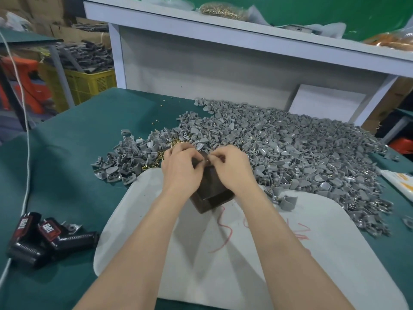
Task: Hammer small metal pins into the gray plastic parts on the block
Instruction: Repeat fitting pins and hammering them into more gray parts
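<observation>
A dark brown block [211,193] stands on a white mat [245,253] in the middle of the green table. Both my hands meet over the top of the block. My left hand [182,166] has its fingers curled at the block's top left edge. My right hand [232,167] pinches something small there with thumb and forefinger; what it holds is too small to tell. A big heap of gray plastic parts [290,153] spreads behind and to the right. Brass pins [156,158] lie among the parts just left of my left hand. No hammer is in view.
Two black tools with red labels [44,238] lie at the front left on the green table [78,153], beside a white cord [28,153]. A white shelf [223,36] rises behind the heap. A yellow crate [89,83] stands at the far left.
</observation>
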`<state>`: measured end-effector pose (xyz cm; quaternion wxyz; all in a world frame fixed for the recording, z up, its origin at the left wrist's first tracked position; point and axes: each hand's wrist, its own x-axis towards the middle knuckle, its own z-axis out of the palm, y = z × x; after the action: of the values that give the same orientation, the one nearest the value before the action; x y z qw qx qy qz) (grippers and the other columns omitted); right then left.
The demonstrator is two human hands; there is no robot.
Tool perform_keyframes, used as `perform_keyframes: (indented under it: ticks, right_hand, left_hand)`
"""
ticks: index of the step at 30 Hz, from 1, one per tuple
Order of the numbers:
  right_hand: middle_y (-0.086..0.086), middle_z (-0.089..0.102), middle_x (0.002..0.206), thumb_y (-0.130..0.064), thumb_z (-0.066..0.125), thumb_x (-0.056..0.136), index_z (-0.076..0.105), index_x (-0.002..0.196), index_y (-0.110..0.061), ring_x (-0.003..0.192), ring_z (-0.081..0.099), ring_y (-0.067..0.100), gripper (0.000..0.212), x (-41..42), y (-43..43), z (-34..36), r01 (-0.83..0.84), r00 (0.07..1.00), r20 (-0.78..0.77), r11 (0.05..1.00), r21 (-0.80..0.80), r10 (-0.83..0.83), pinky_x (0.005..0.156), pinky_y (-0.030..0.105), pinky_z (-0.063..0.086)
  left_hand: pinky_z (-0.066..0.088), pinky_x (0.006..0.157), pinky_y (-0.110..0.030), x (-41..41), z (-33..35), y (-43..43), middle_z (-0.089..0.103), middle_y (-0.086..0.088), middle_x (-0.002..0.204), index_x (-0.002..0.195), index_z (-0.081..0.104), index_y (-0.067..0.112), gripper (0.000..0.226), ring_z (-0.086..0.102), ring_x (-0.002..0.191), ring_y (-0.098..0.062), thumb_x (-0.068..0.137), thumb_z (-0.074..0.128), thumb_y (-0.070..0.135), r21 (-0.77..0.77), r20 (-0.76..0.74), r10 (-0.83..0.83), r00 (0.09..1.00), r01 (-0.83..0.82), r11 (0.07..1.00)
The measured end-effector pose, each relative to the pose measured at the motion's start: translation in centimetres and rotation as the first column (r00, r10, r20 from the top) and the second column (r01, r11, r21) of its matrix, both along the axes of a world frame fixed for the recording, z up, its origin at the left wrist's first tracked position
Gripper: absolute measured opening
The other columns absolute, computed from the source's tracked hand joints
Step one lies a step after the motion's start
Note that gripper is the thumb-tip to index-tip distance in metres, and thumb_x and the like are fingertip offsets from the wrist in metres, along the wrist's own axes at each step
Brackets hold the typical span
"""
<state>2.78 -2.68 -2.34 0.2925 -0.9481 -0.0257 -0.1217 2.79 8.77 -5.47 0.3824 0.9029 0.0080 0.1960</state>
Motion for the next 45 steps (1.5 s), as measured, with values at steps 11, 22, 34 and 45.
perform_keyframes:
  ticks: [11, 22, 34, 45]
  right_hand:
    - [0.014, 0.064, 0.098, -0.031, 0.049, 0.096, 0.063, 0.101, -0.008, 0.088, 0.06, 0.031, 0.028, -0.7, -4.1, -1.0, 0.15, 0.942, -0.272, 0.973, -0.176, -0.195, 0.075, 0.035, 0.048]
    - [0.006, 0.055, 0.077, -0.023, 0.048, 0.097, 0.055, 0.093, -0.005, 0.061, 0.051, 0.015, 0.02, -1.1, -5.1, 0.5, 0.123, 0.943, -0.303, 0.99, -0.067, -0.138, 0.048, 0.027, 0.034]
    - [-0.011, 0.062, 0.124, -0.018, 0.054, 0.093, 0.047, 0.136, -0.036, 0.104, 0.06, 0.01, 0.047, -3.7, -2.9, 3.0, -0.084, 0.949, 0.311, 0.991, 0.101, 0.049, 0.094, 0.024, 0.044]
    - [-0.018, 0.055, 0.131, -0.021, 0.051, 0.095, 0.043, 0.137, -0.039, 0.103, 0.059, 0.001, 0.046, -4.1, -3.0, 3.6, -0.061, 0.978, 0.204, 0.995, 0.074, 0.045, 0.096, 0.026, 0.046]
  left_hand:
    - [0.027, 0.098, -0.031, -0.1, 0.2, -0.1, 0.053, 0.005, 0.126, 0.078, 0.063, 0.026, 0.008, 0.036, 0.12, -0.024, 0.085, 0.064, 0.023, -0.039, -0.028, -0.003, 1.0, 0.002, 0.999]
    - [0.026, 0.097, -0.03, 0.0, 0.1, 0.1, 0.053, 0.003, 0.126, 0.084, 0.068, 0.023, 0.003, 0.037, 0.12, -0.026, 0.085, 0.064, 0.024, -0.021, -0.036, 0.008, 0.999, -0.008, 1.0]
    - [0.023, 0.096, -0.026, 0.3, -0.1, 0.3, 0.056, 0.003, 0.123, 0.087, 0.072, 0.019, 0.006, 0.042, 0.121, -0.023, 0.086, 0.067, 0.023, 0.013, -0.006, -0.011, 1.0, 0.011, 1.0]
    - [0.027, 0.096, -0.03, 0.2, 0.2, 0.3, 0.059, 0.003, 0.116, 0.078, 0.068, 0.022, 0.008, 0.043, 0.118, -0.024, 0.086, 0.066, 0.02, -0.013, -0.014, -0.013, 1.0, 0.013, 1.0]
